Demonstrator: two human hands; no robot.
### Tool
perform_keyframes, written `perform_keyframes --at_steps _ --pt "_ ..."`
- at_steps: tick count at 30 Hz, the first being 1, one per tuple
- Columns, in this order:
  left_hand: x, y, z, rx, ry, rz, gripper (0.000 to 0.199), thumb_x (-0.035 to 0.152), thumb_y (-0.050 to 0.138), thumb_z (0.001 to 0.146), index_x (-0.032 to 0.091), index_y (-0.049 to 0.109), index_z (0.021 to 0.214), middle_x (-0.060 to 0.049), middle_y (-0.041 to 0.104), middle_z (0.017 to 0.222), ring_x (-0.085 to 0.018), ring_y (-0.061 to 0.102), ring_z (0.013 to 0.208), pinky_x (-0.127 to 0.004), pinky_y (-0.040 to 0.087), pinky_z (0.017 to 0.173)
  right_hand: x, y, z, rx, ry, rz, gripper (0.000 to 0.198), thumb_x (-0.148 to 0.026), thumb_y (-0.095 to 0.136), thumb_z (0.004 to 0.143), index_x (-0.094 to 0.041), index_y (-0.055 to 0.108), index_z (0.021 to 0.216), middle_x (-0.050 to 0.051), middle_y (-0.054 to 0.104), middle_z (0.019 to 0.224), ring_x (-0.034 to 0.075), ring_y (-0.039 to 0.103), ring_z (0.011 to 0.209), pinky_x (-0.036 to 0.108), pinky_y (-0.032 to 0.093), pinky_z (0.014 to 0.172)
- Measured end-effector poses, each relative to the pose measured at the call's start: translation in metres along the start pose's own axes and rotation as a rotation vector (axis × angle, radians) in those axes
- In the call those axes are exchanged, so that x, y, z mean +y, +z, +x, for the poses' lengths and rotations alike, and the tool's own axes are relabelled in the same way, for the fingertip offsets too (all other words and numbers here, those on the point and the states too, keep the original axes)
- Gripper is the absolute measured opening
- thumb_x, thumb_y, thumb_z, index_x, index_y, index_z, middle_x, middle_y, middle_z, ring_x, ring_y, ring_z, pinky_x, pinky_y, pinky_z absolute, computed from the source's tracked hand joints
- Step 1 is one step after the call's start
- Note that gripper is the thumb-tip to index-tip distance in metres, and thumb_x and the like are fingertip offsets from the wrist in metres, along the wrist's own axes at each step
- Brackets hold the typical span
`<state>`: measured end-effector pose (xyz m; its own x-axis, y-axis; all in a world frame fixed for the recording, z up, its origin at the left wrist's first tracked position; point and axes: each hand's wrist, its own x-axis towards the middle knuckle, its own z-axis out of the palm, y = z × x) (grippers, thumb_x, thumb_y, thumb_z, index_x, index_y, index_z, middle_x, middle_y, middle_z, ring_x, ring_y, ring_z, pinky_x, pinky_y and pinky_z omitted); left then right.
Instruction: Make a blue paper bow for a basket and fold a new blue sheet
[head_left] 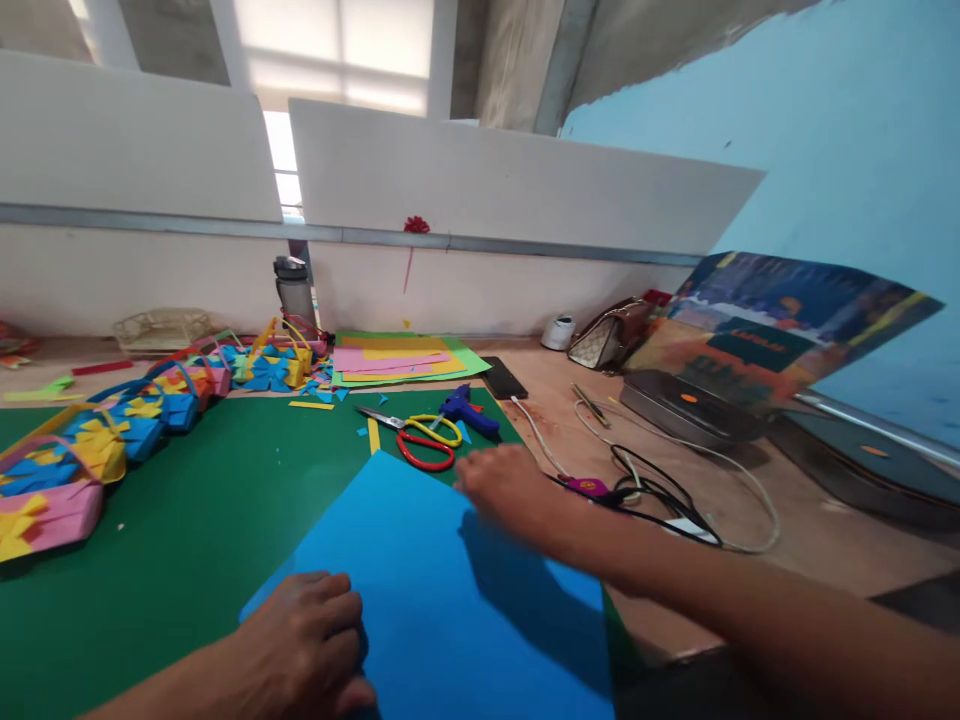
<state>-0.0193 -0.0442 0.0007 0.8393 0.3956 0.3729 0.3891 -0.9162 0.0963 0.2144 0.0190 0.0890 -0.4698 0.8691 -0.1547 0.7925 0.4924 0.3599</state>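
A large blue sheet of paper (420,580) lies over a green mat, one corner pointing away from me. My left hand (307,640) rests on its left part, fingers curled in and pressed on the paper. Above the sheet's upper right edge is my right hand (506,485), slightly blurred, with curled fingers that hide whatever may be in them. Its shadow falls on the paper. Just beyond its fingertips lie scissors (424,440) with red and yellow handles and a blue hot glue gun (469,410).
Small paper baskets (112,440) line the green mat (180,530) on the left. Coloured sheets (405,358), a phone (504,378) and a grey bottle (294,290) stand or lie at the back. Tangled cables (660,500) and a dark case (690,405) are on the right.
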Motion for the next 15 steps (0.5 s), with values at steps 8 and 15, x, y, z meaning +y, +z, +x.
perform_keyframes --at_steps 8,15 --pt "0.000 0.009 0.001 0.004 -0.050 0.100 0.025 0.045 0.055 0.086 0.022 0.054 0.097 -0.002 0.062 0.074 -0.018 0.056 0.061 -0.029 0.042 0.052 0.068 0.004 0.065 -0.154 0.313 -0.030 0.030 -0.034 0.055 0.089 -0.016 0.057 0.112 0.007 0.059 0.111 0.019 0.060 0.095 0.040 0.051 0.080" --pt "-0.014 0.037 -0.012 -0.032 -0.017 0.140 0.018 0.035 0.042 0.094 0.022 0.052 0.101 -0.001 0.059 0.068 -0.017 0.056 0.052 -0.028 0.036 0.040 0.079 0.034 0.081 -0.173 0.334 0.035 0.031 -0.035 0.054 0.089 -0.016 0.056 0.114 0.008 0.058 0.113 0.020 0.059 0.096 0.041 0.050 0.081"
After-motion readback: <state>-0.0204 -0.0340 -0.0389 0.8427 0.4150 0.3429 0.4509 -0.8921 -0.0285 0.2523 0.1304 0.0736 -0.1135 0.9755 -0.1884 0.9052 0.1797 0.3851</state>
